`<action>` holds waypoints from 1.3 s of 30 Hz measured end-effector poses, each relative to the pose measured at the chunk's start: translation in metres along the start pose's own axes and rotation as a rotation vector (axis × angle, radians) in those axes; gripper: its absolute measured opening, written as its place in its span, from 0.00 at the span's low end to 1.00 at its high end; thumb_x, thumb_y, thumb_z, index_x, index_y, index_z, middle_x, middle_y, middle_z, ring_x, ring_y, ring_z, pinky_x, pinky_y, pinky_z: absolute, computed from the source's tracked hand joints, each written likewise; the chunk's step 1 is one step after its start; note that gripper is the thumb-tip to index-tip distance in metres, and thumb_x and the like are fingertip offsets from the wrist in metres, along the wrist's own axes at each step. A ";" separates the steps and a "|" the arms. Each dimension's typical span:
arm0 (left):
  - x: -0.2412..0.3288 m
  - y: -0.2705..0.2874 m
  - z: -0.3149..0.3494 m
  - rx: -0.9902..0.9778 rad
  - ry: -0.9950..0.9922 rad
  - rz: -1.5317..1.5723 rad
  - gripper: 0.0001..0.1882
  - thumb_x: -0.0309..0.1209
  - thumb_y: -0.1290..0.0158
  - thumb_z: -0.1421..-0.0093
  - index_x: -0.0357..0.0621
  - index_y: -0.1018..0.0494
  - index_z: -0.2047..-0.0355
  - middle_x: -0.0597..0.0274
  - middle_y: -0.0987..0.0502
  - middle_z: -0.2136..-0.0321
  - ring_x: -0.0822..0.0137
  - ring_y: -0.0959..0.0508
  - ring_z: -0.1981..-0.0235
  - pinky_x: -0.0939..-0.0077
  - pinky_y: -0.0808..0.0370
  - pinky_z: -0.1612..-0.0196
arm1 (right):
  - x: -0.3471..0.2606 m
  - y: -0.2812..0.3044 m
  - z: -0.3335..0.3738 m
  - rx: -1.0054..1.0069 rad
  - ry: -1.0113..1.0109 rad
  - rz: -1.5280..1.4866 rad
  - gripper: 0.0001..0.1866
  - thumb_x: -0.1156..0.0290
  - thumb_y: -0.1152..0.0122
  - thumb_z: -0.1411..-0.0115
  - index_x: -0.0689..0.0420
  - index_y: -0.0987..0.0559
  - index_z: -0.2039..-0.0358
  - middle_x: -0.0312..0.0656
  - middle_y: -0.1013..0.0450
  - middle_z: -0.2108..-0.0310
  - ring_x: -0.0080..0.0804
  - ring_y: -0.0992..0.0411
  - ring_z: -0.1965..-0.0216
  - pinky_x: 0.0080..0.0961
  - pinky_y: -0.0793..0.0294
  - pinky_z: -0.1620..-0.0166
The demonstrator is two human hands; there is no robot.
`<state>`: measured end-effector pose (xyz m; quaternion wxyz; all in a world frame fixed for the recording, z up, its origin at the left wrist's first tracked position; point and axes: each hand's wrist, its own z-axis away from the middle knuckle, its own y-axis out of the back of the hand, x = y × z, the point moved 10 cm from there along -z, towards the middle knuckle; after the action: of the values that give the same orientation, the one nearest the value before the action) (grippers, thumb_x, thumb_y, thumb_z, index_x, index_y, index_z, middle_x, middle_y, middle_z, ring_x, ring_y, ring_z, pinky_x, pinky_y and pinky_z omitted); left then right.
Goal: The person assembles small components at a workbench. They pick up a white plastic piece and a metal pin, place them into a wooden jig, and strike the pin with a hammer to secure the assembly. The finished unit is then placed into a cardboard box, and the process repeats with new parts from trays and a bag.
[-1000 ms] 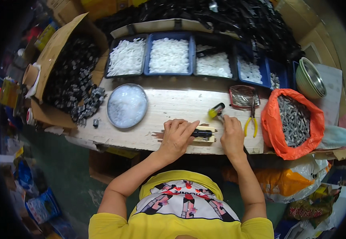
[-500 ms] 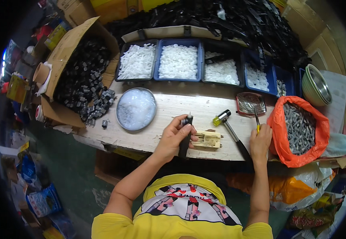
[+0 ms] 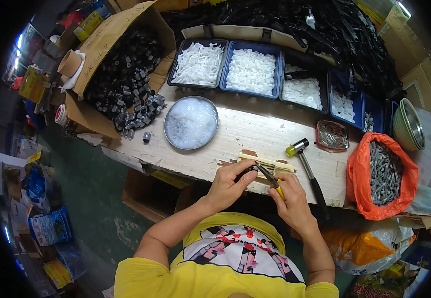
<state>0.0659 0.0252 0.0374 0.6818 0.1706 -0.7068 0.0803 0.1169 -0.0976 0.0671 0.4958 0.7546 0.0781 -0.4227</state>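
In front of my body, my left hand [image 3: 231,185] is closed around a black plastic part [image 3: 245,174], most of it covered by my fingers. My right hand [image 3: 293,201] grips yellow-handled pliers [image 3: 270,177], whose dark, slim jaws reach the end of the black part at my left fingertips. Just behind both hands, a cream-coloured block fixture [image 3: 278,165] lies on the worktable [image 3: 245,129]. A hammer [image 3: 308,169] with a yellow-and-black head and black grip lies right of the fixture. Whether the jaws hold a small pin is too small to tell.
A red dish of thin metal pins [image 3: 332,135] sits behind the hammer. An orange bag of grey metal parts [image 3: 353,171] stands right. At left are a round dish of white, glossy stuff [image 3: 191,122] and a carton of black parts [image 3: 88,82]. Bins of white pieces [image 3: 224,74] line the back.
My right hand has brought the pliers from the pin dish leftward to the black part. My left hand has tilted that part from upright toward the pliers. The view has shifted.
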 end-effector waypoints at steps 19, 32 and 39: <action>-0.062 -0.005 0.057 -0.431 0.767 1.126 0.14 0.35 0.52 0.41 0.34 0.32 0.63 0.53 0.29 0.85 0.66 0.30 0.89 0.77 0.32 0.87 | -0.039 -0.037 -0.009 -0.314 0.158 0.214 0.10 0.72 0.42 0.48 0.65 0.31 0.74 0.50 0.34 0.69 0.47 0.33 0.65 0.36 0.33 0.64; -0.024 0.248 0.080 0.662 0.283 -0.901 0.17 0.34 0.42 0.54 0.38 0.26 0.65 0.51 0.27 0.74 0.54 0.27 0.71 0.65 0.31 0.68 | 0.134 0.098 0.029 0.430 -0.358 0.744 0.10 0.69 0.50 0.43 0.65 0.32 0.74 0.53 0.37 0.71 0.50 0.38 0.67 0.43 0.40 0.64; -0.063 0.277 0.026 0.633 0.122 -1.086 0.16 0.30 0.39 0.57 0.35 0.26 0.68 0.49 0.28 0.74 0.51 0.27 0.72 0.64 0.31 0.66 | 0.135 0.110 0.028 0.539 -0.368 0.878 0.12 0.66 0.42 0.48 0.62 0.30 0.72 0.51 0.35 0.60 0.48 0.37 0.58 0.43 0.39 0.56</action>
<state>-0.0546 0.2817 0.0061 0.5810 0.6935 -0.4214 -0.0626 0.2451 -0.2162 0.0418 0.4201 0.7302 -0.4435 -0.3061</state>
